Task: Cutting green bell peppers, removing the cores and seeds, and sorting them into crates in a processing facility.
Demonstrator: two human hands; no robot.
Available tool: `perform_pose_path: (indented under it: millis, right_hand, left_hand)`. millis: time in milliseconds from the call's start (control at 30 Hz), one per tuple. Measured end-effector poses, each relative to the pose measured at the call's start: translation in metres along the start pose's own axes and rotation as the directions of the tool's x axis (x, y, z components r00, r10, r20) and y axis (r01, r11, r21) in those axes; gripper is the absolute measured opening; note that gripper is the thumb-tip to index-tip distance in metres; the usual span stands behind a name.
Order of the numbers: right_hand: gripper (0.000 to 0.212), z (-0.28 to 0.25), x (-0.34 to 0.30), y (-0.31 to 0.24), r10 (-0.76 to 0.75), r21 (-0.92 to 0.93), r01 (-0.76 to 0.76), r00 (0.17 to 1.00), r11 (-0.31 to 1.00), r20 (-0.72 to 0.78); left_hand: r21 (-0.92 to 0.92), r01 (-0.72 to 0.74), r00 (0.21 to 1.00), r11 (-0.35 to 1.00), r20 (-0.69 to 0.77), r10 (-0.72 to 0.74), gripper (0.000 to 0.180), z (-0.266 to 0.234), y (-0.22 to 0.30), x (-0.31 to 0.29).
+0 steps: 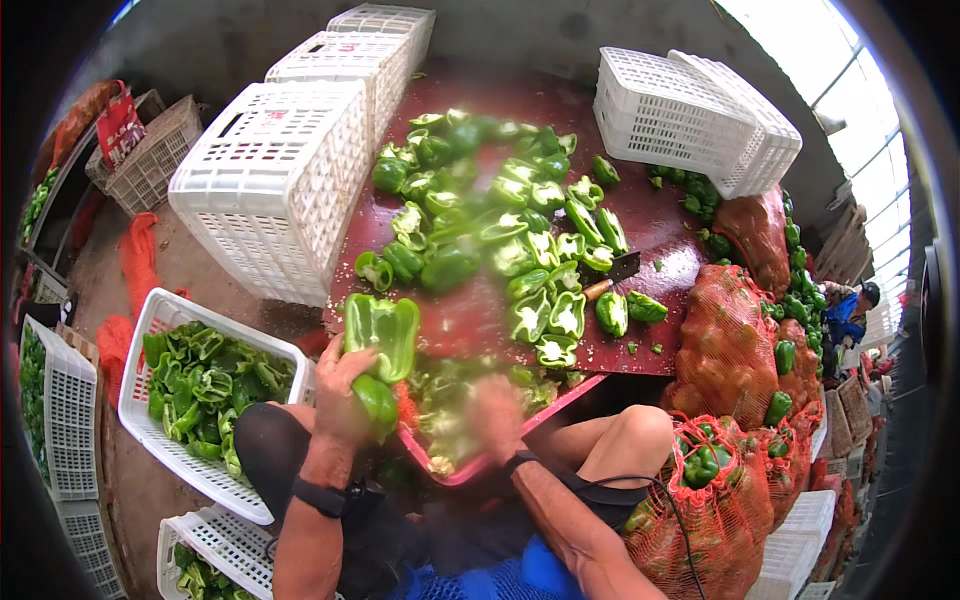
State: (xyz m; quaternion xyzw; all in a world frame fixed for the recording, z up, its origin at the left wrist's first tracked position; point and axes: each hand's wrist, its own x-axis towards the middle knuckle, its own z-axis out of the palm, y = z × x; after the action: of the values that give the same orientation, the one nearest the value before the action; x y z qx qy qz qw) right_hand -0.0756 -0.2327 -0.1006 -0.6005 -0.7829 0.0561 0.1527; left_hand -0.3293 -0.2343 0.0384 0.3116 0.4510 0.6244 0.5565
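1. Front white crate point(268, 185), at left: a faint reddish marking on its upturned face, too small to read.
2. White crate behind it point(340, 58): a bolder red marking, its characters not legible.
3. Red bag point(121, 128), far left: pale print on its side, too small to read.

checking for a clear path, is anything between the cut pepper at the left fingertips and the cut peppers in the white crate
Yes: the left hand itself and the right rim of the white crate lie between the cut pepper and the peppers inside. The left knee shows just below that line.
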Motion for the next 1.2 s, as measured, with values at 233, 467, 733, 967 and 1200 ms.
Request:
perform_pose_path:
  millis: [233, 467, 733, 967, 1200]
  right_hand:
    - [0.018, 0.027, 0.037, 0.013, 0.265, -0.113, -0.244, 0.932, 0.963, 0.246]
    - [0.032, 0.035, 0.055, 0.030, 0.356, -0.418, -0.143, 0.793, 0.897, 0.494]
    - [0.019, -0.035, 0.045, -0.013, 0.063, -0.106, -0.029, 0.943, 0.994, 0.326]
    - [0.023, -0.035, 0.024, -0.052, -0.240, 0.422, 0.199, 0.970, 0.884, 0.047]
    - [0.016, 0.027, 0.044, -0.045, -0.128, -0.011, 0.157, 0.846, 0.988, 0.517]
  left_hand:
    - [-0.195, 0.181, 0.978, 0.964, -0.070, -0.198, 0.038, 0.027, 0.047, -0.023]
    - [-0.287, 0.183, 0.983, 0.940, 0.020, -0.185, 0.050, 0.012, 0.054, -0.032]
    - [-0.220, 0.112, 0.985, 0.969, -0.103, -0.137, 0.047, 0.020, 0.066, -0.024]
    - [-0.267, 0.038, 0.986, 0.963, -0.145, -0.079, 0.042, 0.012, 0.081, -0.033]
    - [-0.269, 0.031, 0.966, 0.963, -0.239, -0.098, 0.043, 0.013, 0.083, -0.039]
